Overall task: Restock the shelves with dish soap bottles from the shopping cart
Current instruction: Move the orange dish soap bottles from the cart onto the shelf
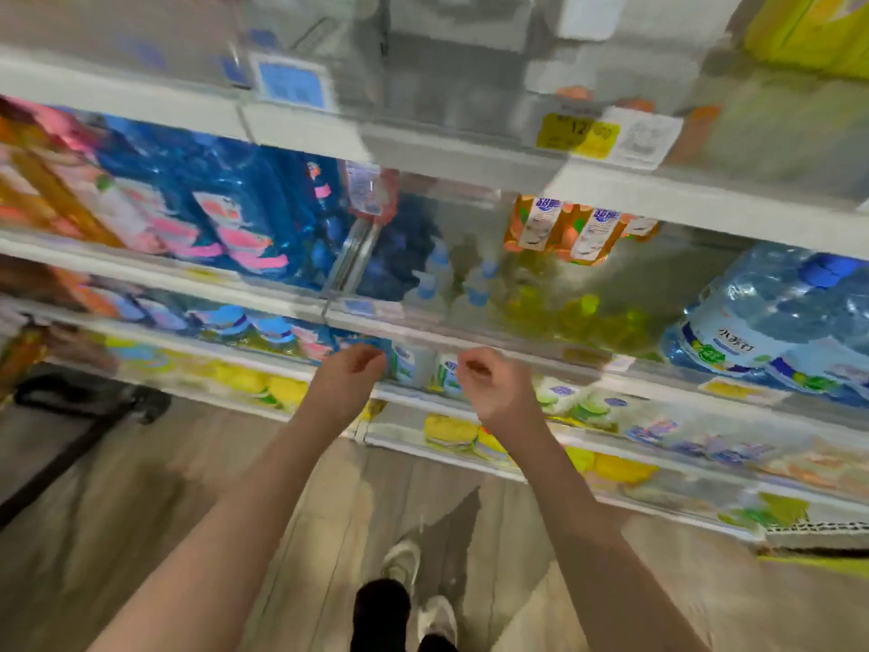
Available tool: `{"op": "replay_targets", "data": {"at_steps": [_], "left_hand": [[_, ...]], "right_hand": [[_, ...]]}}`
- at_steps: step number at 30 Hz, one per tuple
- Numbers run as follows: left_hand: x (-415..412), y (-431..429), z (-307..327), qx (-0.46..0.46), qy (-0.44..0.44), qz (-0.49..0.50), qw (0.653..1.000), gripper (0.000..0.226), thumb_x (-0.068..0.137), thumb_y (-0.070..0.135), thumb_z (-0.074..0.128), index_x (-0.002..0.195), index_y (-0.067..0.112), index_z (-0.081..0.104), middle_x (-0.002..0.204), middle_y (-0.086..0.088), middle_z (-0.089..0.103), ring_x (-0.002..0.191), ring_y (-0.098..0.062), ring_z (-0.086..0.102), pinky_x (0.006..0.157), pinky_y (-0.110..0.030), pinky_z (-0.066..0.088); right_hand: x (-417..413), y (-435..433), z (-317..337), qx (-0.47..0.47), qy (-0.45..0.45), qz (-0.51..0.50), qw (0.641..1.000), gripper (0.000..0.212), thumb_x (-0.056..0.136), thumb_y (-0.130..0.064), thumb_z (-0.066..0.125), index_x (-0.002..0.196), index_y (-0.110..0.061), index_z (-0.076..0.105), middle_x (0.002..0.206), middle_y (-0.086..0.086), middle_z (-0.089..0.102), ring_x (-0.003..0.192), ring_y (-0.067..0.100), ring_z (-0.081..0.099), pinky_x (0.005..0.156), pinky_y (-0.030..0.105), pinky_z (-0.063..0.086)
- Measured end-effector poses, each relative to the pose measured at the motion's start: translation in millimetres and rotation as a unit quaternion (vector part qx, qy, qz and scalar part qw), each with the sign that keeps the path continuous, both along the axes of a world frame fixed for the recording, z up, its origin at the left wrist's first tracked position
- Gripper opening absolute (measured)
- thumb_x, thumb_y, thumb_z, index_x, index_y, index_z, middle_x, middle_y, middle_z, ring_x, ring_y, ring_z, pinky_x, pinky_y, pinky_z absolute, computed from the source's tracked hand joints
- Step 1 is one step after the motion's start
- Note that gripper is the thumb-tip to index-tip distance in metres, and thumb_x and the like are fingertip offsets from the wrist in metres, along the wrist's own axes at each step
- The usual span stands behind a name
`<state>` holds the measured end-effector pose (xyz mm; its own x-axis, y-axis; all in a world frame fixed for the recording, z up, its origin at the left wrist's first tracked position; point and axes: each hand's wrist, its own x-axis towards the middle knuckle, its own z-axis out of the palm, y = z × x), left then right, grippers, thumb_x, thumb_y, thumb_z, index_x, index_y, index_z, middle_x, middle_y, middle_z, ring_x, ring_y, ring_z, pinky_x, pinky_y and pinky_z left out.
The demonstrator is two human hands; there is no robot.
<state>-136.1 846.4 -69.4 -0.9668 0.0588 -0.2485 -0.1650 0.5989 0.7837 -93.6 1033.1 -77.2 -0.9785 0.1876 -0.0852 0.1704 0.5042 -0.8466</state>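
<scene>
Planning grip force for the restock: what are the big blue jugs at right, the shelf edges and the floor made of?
Big blue jugs: apparently clear blue-tinted plastic, glossy, with highlights and see-through walls. Shelf edges: look like white painted metal, smooth, though blur leaves it open. Floor: wood-look planks, matte, with visible seams; real wood or laminate cannot be told.

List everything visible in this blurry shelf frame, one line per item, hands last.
Blue refill pouches: several, blue with pink labels, middle shelf left.
Orange dish soap bottles: about three, orange with white labels, middle shelf centre.
Large clear blue bottles: a few, pale blue, right.
Yellow price tag: one, upper shelf edge.
White shelves: several tiers.
Dark cart frame: one, black, floor left.
White shoes: two, below.
Left hand: curled, empty.
Right hand: curled, empty.
</scene>
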Motion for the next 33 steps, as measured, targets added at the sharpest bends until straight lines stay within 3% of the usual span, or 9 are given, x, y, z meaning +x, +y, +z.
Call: {"op": "replay_targets", "data": {"at_steps": [3, 6, 9, 13, 18, 20, 22, 26, 33], "left_hand": [[50.1, -40.1, -0.4, -0.016, -0.054, 0.068, 0.996, 0.022, 0.095, 0.022, 0.051, 0.090, 0.006, 0.066, 0.084, -0.009, 0.062, 0.078, -0.022, 0.055, 0.064, -0.019, 0.040], [97.7, -82.2, -16.1, -0.016, -0.119, 0.148, 0.982, 0.026, 0.095, 0.026, 0.049, 0.091, 0.005, 0.064, 0.084, -0.010, 0.061, 0.072, -0.020, 0.053, 0.064, -0.030, 0.040], [147.9, -121.6, -36.7, -0.049, -0.185, 0.232, 0.954, 0.026, 0.095, 0.027, 0.046, 0.103, 0.012, 0.066, 0.100, -0.011, 0.064, 0.090, -0.026, 0.058, 0.069, -0.026, 0.038], [220.4, -164.8, -66.8, -0.047, -0.271, 0.340, 0.899, 0.022, 0.097, 0.027, 0.043, 0.103, 0.014, 0.060, 0.105, -0.010, 0.061, 0.086, -0.024, 0.055, 0.069, -0.028, 0.042], [281.8, -202.0, -96.3, 0.003, -0.323, 0.456, 0.829, 0.040, 0.097, 0.031, 0.045, 0.113, -0.002, 0.061, 0.104, -0.014, 0.064, 0.091, -0.030, 0.059, 0.068, -0.027, 0.039], [289.9, -216.3, -101.1, 0.020, -0.333, 0.483, 0.809, 0.040, 0.096, 0.031, 0.047, 0.111, -0.002, 0.063, 0.108, -0.019, 0.066, 0.094, -0.032, 0.061, 0.067, -0.026, 0.039], [291.0, -235.9, -100.7, 0.034, -0.332, 0.504, 0.797, 0.040, 0.096, 0.031, 0.048, 0.109, -0.004, 0.064, 0.110, -0.021, 0.066, 0.096, -0.033, 0.062, 0.069, -0.028, 0.040], [272.8, -296.6, -85.7, 0.031, -0.319, 0.537, 0.781, 0.041, 0.097, 0.033, 0.047, 0.108, -0.003, 0.065, 0.111, -0.018, 0.066, 0.102, -0.031, 0.061, 0.081, -0.030, 0.044], [222.2, -413.4, -19.0, 0.022, -0.144, 0.633, 0.760, 0.029, 0.095, 0.028, 0.051, 0.113, 0.010, 0.065, 0.110, -0.011, 0.066, 0.094, -0.026, 0.060, 0.081, -0.029, 0.044]], "right_hand": [[24.0, -40.4, -9.7, 0.009, -0.052, 0.063, 0.997, 0.014, 0.088, -0.009, 0.060, 0.098, -0.006, 0.069, 0.090, 0.013, 0.071, 0.076, 0.018, 0.060, 0.076, 0.030, 0.046], [47.0, -80.2, -18.0, 0.041, -0.113, 0.153, 0.981, 0.021, 0.090, -0.016, 0.058, 0.108, -0.010, 0.067, 0.098, 0.006, 0.070, 0.090, 0.021, 0.064, 0.078, 0.030, 0.045], [64.6, -115.9, -36.2, 0.112, -0.176, 0.255, 0.944, 0.025, 0.091, -0.019, 0.054, 0.111, -0.011, 0.065, 0.108, 0.008, 0.068, 0.102, 0.025, 0.062, 0.078, 0.027, 0.043], [79.8, -155.9, -60.5, 0.168, -0.262, 0.358, 0.881, 0.029, 0.094, -0.023, 0.050, 0.121, -0.014, 0.059, 0.118, 0.007, 0.063, 0.109, 0.023, 0.058, 0.079, 0.024, 0.040], [72.1, -209.3, -60.8, 0.214, -0.291, 0.461, 0.810, 0.008, 0.090, -0.019, 0.052, 0.091, -0.016, 0.060, 0.098, 0.007, 0.061, 0.098, 0.024, 0.059, 0.060, 0.023, 0.036], [57.6, -237.6, -59.0, 0.240, -0.276, 0.496, 0.787, 0.010, 0.087, -0.016, 0.053, 0.089, -0.012, 0.062, 0.100, 0.012, 0.064, 0.099, 0.026, 0.060, 0.062, 0.025, 0.037], [40.8, -269.7, -53.6, 0.255, -0.259, 0.508, 0.781, 0.020, 0.085, -0.016, 0.055, 0.101, -0.011, 0.065, 0.111, 0.014, 0.065, 0.106, 0.027, 0.059, 0.074, 0.026, 0.041], [9.2, -341.1, -37.4, 0.242, -0.199, 0.513, 0.799, 0.021, 0.085, -0.019, 0.058, 0.098, -0.006, 0.068, 0.105, 0.019, 0.067, 0.103, 0.033, 0.061, 0.080, 0.032, 0.045], [-8.5, -467.1, 5.9, 0.163, -0.145, 0.542, 0.812, 0.030, 0.090, -0.022, 0.058, 0.118, -0.011, 0.062, 0.112, 0.008, 0.067, 0.108, 0.024, 0.060, 0.087, 0.026, 0.042]]}}
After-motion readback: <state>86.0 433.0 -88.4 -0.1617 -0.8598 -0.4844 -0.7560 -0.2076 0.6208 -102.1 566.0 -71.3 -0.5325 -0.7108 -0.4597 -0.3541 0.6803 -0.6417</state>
